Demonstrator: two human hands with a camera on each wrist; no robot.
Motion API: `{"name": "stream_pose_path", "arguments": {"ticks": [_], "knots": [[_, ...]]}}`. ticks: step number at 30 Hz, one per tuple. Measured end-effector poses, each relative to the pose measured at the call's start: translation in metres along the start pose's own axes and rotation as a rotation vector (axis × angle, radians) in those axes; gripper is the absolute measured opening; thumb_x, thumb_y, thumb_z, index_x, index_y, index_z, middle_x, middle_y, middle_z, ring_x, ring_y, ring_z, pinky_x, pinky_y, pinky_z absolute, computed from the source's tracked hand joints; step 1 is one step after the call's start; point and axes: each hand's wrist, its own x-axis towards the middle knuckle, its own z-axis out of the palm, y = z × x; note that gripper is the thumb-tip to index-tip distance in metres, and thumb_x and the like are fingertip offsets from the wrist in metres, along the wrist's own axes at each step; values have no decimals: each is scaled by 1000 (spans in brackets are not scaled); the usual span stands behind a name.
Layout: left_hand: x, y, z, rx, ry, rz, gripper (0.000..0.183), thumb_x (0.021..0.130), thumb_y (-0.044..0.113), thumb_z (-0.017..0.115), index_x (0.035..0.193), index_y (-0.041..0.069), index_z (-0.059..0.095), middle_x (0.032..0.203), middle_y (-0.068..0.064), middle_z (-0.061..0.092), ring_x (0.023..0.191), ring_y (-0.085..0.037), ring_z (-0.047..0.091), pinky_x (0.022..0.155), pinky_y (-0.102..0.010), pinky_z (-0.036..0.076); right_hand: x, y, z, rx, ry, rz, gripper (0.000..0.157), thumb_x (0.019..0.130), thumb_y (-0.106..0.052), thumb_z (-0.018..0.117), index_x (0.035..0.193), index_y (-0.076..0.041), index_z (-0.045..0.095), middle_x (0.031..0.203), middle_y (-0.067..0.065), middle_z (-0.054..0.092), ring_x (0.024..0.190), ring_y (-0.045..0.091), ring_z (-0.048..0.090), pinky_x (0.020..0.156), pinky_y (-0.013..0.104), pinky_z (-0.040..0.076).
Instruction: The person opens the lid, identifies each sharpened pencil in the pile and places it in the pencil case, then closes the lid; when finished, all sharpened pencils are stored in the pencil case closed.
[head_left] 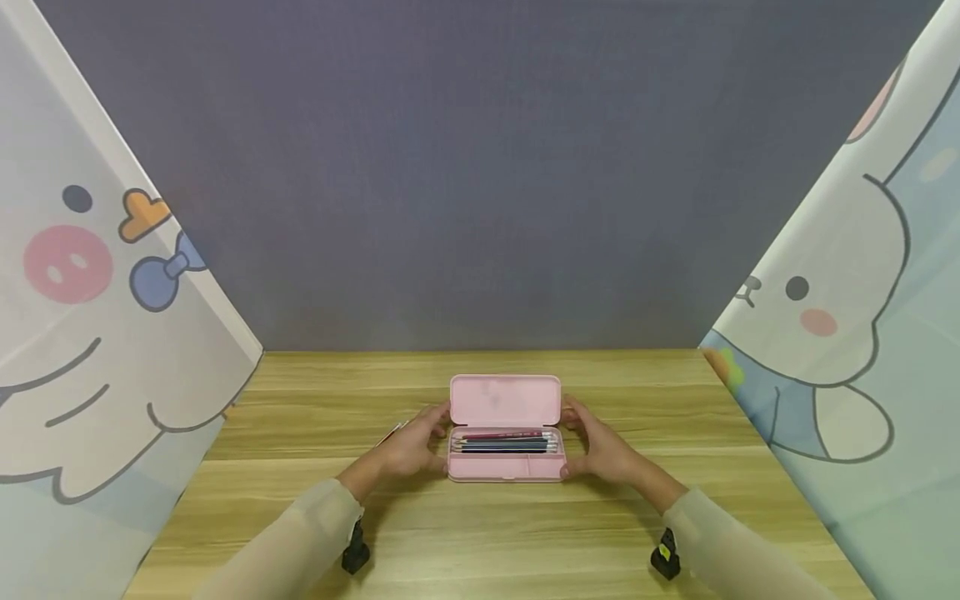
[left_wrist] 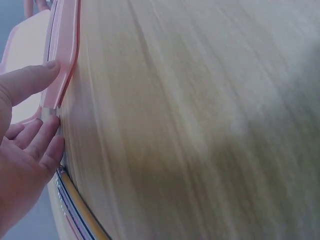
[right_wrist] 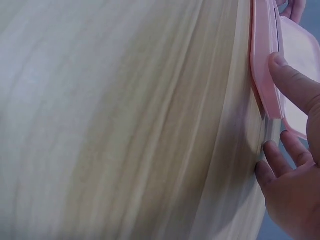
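Observation:
A pink pencil case (head_left: 480, 467) lies on the wooden table with its lid (head_left: 505, 400) swung up at the back. Several pencils (head_left: 506, 444) fill its rear compartment, while two front compartments show bare pink. At the case's left end is my left hand (head_left: 411, 442), fingers spread and thumb (left_wrist: 35, 80) at the front corner. My right hand (head_left: 609, 450) mirrors it at the other end, its thumb (right_wrist: 292, 82) against the case wall and the other fingers loosely extended behind. Both hands have their palms turned toward the case.
More pencils (left_wrist: 82, 207) lie on the table behind the left hand, mostly hidden by it in the head view. A dark grey panel (head_left: 480, 183) rises at the back. Cartoon-printed panels flank the wooden table (head_left: 510, 542) on the left (head_left: 112, 358) and right (head_left: 847, 333).

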Motion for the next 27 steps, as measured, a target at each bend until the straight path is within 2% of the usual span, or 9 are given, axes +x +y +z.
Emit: {"name": "stream_pose_path", "arguments": {"ticks": [3,8,10,12,15,19,22,27], "knots": [[-1,0,1,-35,12,-3,107,73,2,90,160,5,26,148,-16,46,125,-33,52,108,-54,42,0,2,1,20,7,0,120,64,-12,97,159,-3,25,142,19,55,136,43,48,119,62,26],[-7,0,3,-35,36,36,92,77,3,87,152,7,35,148,-17,50,124,-35,56,109,-54,43,-4,3,0,11,25,10,103,64,-14,97,149,-5,39,138,16,59,135,40,51,119,58,29],[-11,1,4,-24,45,44,85,80,6,87,150,6,38,147,-18,52,126,-38,58,109,-56,43,-6,2,1,-46,46,4,97,66,-18,97,145,-5,43,138,17,61,133,40,55,117,58,34],[-16,2,2,-16,44,23,79,84,13,85,149,7,41,147,-17,53,130,-37,57,111,-56,43,-9,1,2,-117,65,-6,91,67,-23,96,142,-7,47,136,15,64,130,38,58,114,57,38],[-23,4,0,-46,25,11,69,90,24,81,146,7,46,145,-14,57,134,-35,56,112,-55,42,-13,-1,2,-218,75,-41,81,71,-28,94,138,-10,52,135,11,66,127,34,61,110,55,43],[-27,4,-2,-60,-3,13,56,99,38,69,143,9,52,143,-9,60,133,-30,57,110,-51,46,-18,-2,0,-255,39,-74,70,76,-32,92,134,-16,56,140,8,62,127,30,61,111,52,44],[-27,3,-2,-31,-3,5,56,99,42,67,143,10,53,142,-8,60,132,-28,58,109,-48,47,-21,-2,-2,-238,-1,-71,65,80,-37,89,133,-19,57,149,11,56,132,31,58,112,53,42],[-22,5,2,74,20,22,70,91,34,80,147,4,50,143,-12,60,131,-31,58,109,-50,46,-22,-6,-2,-271,-20,-47,51,88,-48,78,126,-20,60,151,13,54,132,33,58,109,52,46]]}}
